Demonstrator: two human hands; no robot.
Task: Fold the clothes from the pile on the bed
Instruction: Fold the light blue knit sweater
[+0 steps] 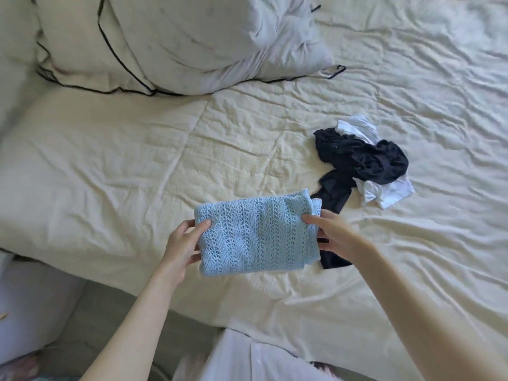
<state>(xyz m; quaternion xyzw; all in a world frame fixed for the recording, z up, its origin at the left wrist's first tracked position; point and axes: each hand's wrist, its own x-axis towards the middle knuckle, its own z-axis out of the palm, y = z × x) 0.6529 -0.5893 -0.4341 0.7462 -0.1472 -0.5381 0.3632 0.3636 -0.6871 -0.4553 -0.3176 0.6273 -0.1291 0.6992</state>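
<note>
Fingers of the left hand (182,243) pinch the left edge of a folded blue knit sweater (257,233), thumb on top; the right hand (334,235) grips its right edge; its long axis runs left to right above the bed (110,174); farther right lies a dark and white pile (362,160).

This is a bedroom in a home. A wide bed (115,166) fills most of the view, covered by a rumpled cream quilted spread. Large pillows (170,42) in pale cases with dark piping lie at its head. Loose dark and white clothes (362,160) lie crumpled on the spread.
</note>
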